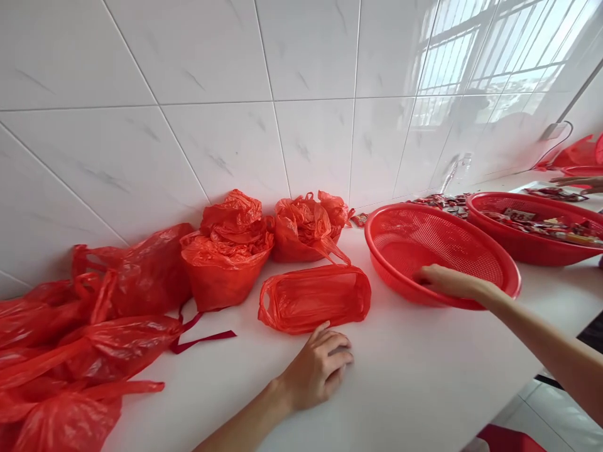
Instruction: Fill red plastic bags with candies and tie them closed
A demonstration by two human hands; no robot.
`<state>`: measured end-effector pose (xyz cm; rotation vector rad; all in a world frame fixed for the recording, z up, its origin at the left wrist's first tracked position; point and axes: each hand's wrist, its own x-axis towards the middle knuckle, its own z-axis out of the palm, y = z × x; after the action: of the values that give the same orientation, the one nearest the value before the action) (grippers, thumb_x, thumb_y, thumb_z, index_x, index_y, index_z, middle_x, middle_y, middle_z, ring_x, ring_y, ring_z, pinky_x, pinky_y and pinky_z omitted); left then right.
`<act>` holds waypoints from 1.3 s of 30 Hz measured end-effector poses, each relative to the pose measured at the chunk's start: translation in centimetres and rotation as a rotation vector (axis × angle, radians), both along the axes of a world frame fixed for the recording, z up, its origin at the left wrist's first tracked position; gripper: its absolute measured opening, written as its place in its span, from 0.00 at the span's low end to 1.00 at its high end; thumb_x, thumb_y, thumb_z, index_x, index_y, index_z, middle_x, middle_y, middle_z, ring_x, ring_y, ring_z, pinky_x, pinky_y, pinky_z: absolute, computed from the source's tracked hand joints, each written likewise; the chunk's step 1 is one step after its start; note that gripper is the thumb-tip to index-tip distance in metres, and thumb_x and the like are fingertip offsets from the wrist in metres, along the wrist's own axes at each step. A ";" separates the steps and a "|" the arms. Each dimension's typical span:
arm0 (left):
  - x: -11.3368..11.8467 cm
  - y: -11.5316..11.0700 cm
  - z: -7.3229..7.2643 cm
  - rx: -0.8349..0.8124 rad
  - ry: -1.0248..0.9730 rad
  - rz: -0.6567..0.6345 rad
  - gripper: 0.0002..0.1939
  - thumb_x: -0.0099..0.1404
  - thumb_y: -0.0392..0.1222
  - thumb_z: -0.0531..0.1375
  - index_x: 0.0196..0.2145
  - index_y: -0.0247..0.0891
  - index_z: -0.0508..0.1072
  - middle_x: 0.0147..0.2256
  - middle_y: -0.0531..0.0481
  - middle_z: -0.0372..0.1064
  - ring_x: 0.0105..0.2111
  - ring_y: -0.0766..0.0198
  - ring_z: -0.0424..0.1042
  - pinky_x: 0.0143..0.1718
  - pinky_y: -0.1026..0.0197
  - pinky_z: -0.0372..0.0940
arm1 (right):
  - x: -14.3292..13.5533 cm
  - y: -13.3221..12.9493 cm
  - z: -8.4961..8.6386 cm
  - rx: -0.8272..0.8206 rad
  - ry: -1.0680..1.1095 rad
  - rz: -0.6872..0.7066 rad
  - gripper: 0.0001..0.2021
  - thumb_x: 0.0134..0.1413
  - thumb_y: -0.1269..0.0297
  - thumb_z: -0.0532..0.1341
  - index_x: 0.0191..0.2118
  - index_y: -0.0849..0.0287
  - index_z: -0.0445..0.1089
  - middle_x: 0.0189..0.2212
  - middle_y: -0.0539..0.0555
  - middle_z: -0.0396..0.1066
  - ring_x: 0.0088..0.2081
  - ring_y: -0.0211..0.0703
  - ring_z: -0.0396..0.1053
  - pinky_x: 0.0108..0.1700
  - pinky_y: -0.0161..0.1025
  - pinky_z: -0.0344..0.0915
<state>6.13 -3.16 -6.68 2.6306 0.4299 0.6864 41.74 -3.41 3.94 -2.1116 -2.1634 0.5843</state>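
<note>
My left hand (321, 366) rests on the white tabletop, its fingers loosely bent and apart, holding nothing visible. Just beyond its fingertips, a red plastic bag (315, 300) lies with its mouth spread wide and shows no contents. Inside a round red mesh basket (396, 284) is my right hand (440, 280), low near the close side. Its fingers are curled closed, and whatever they hold is hidden. No contents can be made out on the visible mesh of this basket.
Filled red bags (226, 270) line the tiled wall, and tied red bags (136, 276) crowd the left. Another red basket (532, 242) holds small packets (560, 226). Behind the baskets stands a clear bottle (456, 171). Another person's hand (581, 182) shows at far right.
</note>
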 end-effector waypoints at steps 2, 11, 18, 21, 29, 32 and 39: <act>0.0 0.0 0.1 -0.005 0.004 -0.001 0.12 0.66 0.29 0.55 0.42 0.41 0.74 0.44 0.48 0.74 0.46 0.61 0.74 0.64 0.44 0.58 | 0.8 -0.6 1.6 0.019 0.083 -0.014 0.15 0.59 0.60 0.55 0.22 0.57 0.62 0.21 0.50 0.64 0.25 0.40 0.60 0.29 0.37 0.53; 0.0 0.1 0.1 -0.021 0.015 -0.005 0.13 0.67 0.29 0.54 0.42 0.41 0.74 0.44 0.47 0.74 0.47 0.61 0.74 0.64 0.44 0.58 | -3.2 -4.7 3.4 -0.099 -0.299 0.133 0.02 0.52 0.65 0.64 0.30 0.57 0.72 0.28 0.52 0.73 0.30 0.44 0.69 0.28 0.37 0.49; 0.0 0.0 0.4 -0.037 0.031 -0.008 0.13 0.68 0.30 0.53 0.43 0.42 0.75 0.44 0.47 0.74 0.46 0.60 0.74 0.64 0.43 0.58 | -4.9 -6.1 2.4 -0.015 -0.503 0.016 0.15 0.62 0.76 0.54 0.26 0.59 0.70 0.28 0.58 0.75 0.32 0.49 0.74 0.28 0.39 0.44; 0.0 0.1 0.4 -0.041 0.031 -0.008 0.13 0.68 0.30 0.53 0.43 0.42 0.75 0.44 0.47 0.74 0.46 0.60 0.74 0.64 0.44 0.58 | -4.4 -6.4 2.8 -0.057 -0.545 -0.024 0.14 0.59 0.78 0.53 0.26 0.59 0.69 0.29 0.59 0.76 0.32 0.51 0.75 0.28 0.40 0.42; 0.0 0.1 0.4 -0.039 0.036 0.001 0.14 0.67 0.29 0.54 0.43 0.42 0.76 0.45 0.47 0.74 0.46 0.60 0.74 0.64 0.45 0.60 | -0.8 -7.3 3.7 -0.026 -0.507 -0.206 0.15 0.63 0.68 0.54 0.23 0.56 0.59 0.27 0.56 0.73 0.30 0.49 0.70 0.28 0.41 0.43; 0.0 0.1 0.6 -0.029 0.040 0.000 0.15 0.66 0.28 0.54 0.43 0.42 0.76 0.45 0.47 0.74 0.46 0.60 0.74 0.62 0.46 0.62 | 0.3 -7.3 3.7 -0.020 -0.477 -0.200 0.16 0.58 0.67 0.59 0.21 0.55 0.54 0.25 0.54 0.70 0.27 0.46 0.65 0.28 0.41 0.43; 0.0 0.1 0.4 0.069 -0.022 -0.023 0.14 0.66 0.27 0.54 0.43 0.39 0.75 0.46 0.44 0.73 0.46 0.58 0.72 0.52 0.53 0.70 | 2.3 -7.0 4.3 -0.002 -0.288 -0.172 0.24 0.47 0.45 0.69 0.21 0.53 0.56 0.20 0.51 0.64 0.23 0.44 0.58 0.27 0.42 0.48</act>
<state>6.08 -3.10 -6.26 2.6849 0.3759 0.7351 44.03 -10.45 8.24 -2.4845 -2.0761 0.2834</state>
